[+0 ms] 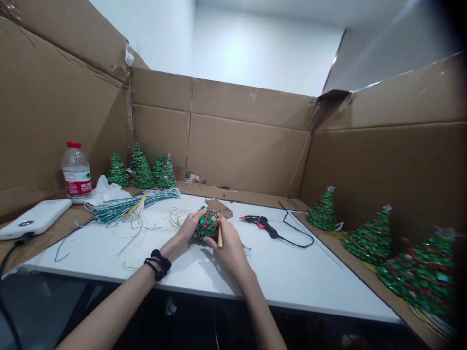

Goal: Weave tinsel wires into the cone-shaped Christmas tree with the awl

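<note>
Between my hands, over the white board point(292, 282), is a small green Christmas tree ornament point(206, 224) with red trim. My left hand point(190, 226) grips its left side, fingers closed round it. My right hand point(229, 241) is closed on a short tan wooden stick-like handle point(220, 237), its fingers also touching the tree's right side. The handle's tip is too small to make out. A brown cardboard scrap point(223, 208) lies just behind the tree. To the right rests a black and orange hot glue gun point(260, 224), its cord curling away.
A bundle of green, white and yellow wires point(124, 206) lies at left, near a bottle point(76, 172) and a white power bank point(34, 218). Finished-looking trees point(144, 172) stand at back left, and more trees point(370, 236) along the right edge. Cardboard walls point(248, 141) enclose the board.
</note>
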The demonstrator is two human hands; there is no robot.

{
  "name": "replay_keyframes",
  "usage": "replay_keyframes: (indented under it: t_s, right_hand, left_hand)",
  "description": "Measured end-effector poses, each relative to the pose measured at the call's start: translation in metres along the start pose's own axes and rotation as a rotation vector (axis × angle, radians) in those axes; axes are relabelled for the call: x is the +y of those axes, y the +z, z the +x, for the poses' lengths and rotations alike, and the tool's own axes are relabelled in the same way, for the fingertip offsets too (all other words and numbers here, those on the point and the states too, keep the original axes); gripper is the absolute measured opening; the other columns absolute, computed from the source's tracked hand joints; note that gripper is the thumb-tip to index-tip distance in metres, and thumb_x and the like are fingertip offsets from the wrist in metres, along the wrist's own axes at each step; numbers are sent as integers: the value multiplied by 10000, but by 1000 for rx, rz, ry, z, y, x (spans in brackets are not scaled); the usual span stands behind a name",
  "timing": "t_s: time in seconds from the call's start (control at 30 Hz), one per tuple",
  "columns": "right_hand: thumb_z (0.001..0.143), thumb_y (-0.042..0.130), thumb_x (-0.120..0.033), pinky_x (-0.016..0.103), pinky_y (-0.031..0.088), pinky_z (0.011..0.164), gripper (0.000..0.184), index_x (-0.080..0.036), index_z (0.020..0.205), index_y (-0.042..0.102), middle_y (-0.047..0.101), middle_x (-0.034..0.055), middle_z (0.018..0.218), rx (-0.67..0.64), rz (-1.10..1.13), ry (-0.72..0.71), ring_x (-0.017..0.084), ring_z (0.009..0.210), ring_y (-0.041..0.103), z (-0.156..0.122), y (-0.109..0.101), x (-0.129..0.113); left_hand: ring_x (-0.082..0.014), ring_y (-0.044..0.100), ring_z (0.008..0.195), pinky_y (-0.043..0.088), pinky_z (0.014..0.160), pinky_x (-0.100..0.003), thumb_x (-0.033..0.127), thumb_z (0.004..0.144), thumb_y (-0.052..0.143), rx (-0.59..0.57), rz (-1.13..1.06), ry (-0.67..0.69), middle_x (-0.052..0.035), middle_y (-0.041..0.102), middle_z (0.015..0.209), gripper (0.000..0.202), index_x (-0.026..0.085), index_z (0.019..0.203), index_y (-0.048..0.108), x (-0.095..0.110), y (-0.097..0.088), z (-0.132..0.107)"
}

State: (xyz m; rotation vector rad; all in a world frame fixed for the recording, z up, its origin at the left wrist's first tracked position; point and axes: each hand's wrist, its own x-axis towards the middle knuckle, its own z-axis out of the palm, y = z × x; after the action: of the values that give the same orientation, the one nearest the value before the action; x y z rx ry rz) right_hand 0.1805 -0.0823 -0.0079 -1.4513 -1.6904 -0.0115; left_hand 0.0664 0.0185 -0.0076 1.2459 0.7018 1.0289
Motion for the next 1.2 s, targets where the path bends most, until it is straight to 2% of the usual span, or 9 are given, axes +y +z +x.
replay_keyframes:
  t_s: [0.23,0.63,0.73,0.87,0.97,1.07,1.2]
  right_hand:
    - [736,667,-221,420,445,877,290,-225,973,500,611,80,1060,14,17,2,270,1044,541,-1,-2,-3]
    - [796,587,-250,383,433,831,152,-221,904,485,605,65,992,12,63,40,255,959,537,0,-2,-4]
    - [851,492,-308,362,428,806,97,-214,870,483,609,69,941,69,131,88,241,914,552,2,-3,-5]
    - [910,351,-377,318,430,739,231,-200,925,499,621,69,931,257,273,197,206,819,573,4,-9,-4]
    - [911,334,-385,288,419,688,266,-196,879,518,620,47,852,350,288,225,185,744,562,4,-14,-1]
    - [871,386,-362,277,407,654,224,-196,816,526,598,33,770,301,238,225,187,721,544,4,-15,5]
    - [813,441,-323,275,411,646,145,-199,840,511,606,39,823,213,242,199,186,730,543,4,-11,10]
  left_hand:
    - [-108,425,417,290,440,-237,504,637,665,95,54,21,46,459,436,379,170,532,521,-3,-2,1]
    - [-105,405,406,278,440,-241,483,653,663,99,136,60,38,472,424,371,165,510,536,2,0,-1]
    - [-130,491,460,344,473,-240,487,671,660,54,85,28,16,549,488,350,156,585,587,0,1,-2]
    - [-181,612,623,450,601,-267,526,706,633,-86,-23,-31,-42,681,690,384,145,753,655,2,5,-10]
    - [-208,637,718,469,690,-294,553,719,615,-166,-2,-21,-72,708,772,421,139,780,666,4,7,-13]
    - [-219,636,734,466,696,-298,555,714,621,-190,41,-21,-83,709,768,429,132,760,674,3,7,-12]
    - [-204,623,691,454,642,-279,543,716,627,-168,60,-22,-79,701,741,420,128,753,676,1,6,-10]
